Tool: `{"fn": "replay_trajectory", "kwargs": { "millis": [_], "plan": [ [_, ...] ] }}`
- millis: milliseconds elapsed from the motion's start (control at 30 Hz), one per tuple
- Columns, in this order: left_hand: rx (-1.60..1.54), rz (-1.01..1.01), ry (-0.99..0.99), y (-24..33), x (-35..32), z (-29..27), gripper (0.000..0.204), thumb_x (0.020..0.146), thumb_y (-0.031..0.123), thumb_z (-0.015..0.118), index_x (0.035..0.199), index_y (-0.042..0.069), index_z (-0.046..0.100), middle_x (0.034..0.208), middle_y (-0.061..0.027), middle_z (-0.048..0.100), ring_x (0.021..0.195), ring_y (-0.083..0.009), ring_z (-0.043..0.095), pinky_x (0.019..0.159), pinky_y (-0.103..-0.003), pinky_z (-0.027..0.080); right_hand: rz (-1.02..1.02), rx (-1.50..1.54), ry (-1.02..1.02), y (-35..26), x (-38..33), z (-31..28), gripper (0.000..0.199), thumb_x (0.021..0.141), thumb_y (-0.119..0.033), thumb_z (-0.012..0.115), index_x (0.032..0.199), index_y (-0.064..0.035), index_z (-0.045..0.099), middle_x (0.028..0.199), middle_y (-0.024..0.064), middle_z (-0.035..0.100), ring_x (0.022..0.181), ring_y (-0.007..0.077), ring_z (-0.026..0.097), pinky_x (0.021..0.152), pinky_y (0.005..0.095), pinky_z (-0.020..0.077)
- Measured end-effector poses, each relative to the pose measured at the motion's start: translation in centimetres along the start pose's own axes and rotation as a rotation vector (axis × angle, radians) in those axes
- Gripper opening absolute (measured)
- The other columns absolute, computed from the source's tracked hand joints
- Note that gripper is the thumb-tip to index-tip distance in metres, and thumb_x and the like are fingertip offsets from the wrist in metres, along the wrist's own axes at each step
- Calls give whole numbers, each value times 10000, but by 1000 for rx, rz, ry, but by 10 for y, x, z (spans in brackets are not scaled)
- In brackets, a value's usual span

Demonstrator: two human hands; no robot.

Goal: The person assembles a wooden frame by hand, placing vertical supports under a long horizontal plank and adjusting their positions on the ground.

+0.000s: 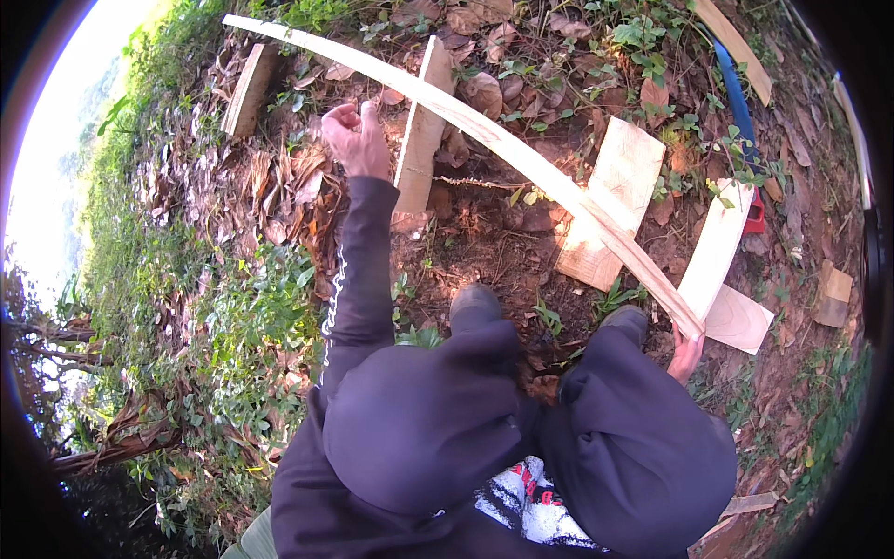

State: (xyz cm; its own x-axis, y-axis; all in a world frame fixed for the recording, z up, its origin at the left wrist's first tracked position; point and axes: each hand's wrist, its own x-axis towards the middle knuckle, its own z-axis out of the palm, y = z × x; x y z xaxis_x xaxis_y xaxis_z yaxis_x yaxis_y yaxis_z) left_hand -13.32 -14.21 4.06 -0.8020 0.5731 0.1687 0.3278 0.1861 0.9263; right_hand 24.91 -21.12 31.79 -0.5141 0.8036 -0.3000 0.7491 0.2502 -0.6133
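A long, pale wooden strip slants from the far left down to the near right. My right hand grips its near end, with the fingers around the edge and the thumb side partly hidden. Left of the strip, my left hand is raised with loosely curled fingers and the thumb apart, nothing seen in it. Close to that hand, a narrow board lies on the ground beneath the strip. A wider board lies under the strip farther right.
Right of the strip are a pale plank, a short board and a blue, long tool with a red end. A wooden block lies far left, another block far right. Dry leaves and green plants cover the ground.
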Motion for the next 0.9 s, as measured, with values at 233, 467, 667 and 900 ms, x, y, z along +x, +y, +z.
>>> {"fn": "replay_trajectory", "kwargs": {
  "millis": [233, 467, 667, 900],
  "plan": [
    [83, 11, -617, 68, -211, -2, 176, 877, 73, 706, 858, 22, 538, 700, -3, 503, 630, -72, 464, 569, -248, 403, 152, 288, 178, 83, -50, 52, 439, 948, -201, 500, 1287, 74, 458, 1137, 169, 544, 1018, 270, 582, 865, 396, 494],
    [577, 144, -1080, -16, -287, 71, 617, 913, 502, 641, 1197, -29, 506, 1100, -266, 609, 900, -400, 683, 739, -461, 568, 312, 609, 380, 202, -126, 126, 457, 971, -214, 471, 1325, 74, 437, 1189, 177, 533, 1064, 275, 576, 901, 402, 493],
    [651, 237, -1073, -23, -297, 82, 769, 891, 544, 650, 1288, -89, 472, 1185, -279, 579, 911, -378, 693, 680, -428, 580, 376, 751, 499, 272, -152, 156, 474, 990, -225, 445, 1356, 74, 419, 1234, 185, 524, 1103, 279, 570, 932, 408, 493],
    [673, 299, -988, -1, -302, 84, 892, 837, 594, 684, 1315, -124, 454, 1246, -284, 532, 1028, -375, 653, 814, -426, 567, 351, 854, 561, 350, -124, 167, 493, 1012, -237, 416, 1393, 75, 398, 1286, 193, 513, 1149, 284, 563, 968, 414, 492]
  ]
}}
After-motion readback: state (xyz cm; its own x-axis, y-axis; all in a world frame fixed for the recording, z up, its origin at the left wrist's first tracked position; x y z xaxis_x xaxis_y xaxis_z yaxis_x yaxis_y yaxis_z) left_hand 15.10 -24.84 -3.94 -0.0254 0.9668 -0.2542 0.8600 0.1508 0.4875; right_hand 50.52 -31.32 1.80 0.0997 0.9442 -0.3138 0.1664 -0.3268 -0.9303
